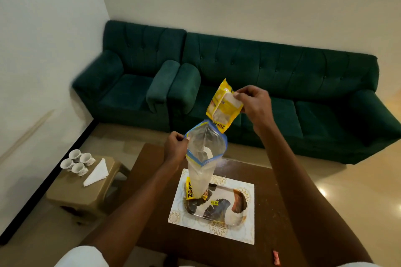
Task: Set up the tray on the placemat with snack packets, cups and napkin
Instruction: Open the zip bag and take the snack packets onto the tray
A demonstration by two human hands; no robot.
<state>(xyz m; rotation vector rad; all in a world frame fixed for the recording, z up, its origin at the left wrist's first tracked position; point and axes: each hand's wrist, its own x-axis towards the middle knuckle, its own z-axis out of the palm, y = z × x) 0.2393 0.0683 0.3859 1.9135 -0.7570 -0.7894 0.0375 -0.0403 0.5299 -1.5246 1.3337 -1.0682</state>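
Four white cups (77,162), two yellow snack packets (223,105) (one beneath the bag), one napkin (97,173), one tray (219,207), one placemat (247,232).

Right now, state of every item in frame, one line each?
Zip bag: open, held up at the rim by left hand.
Yellow packet: pinched in right hand, above the bag mouth.
Second yellow packet: on the tray.
Tray: flat on the placemat.
Four cups: clustered on the side stool.
Napkin: folded, beside the cups.
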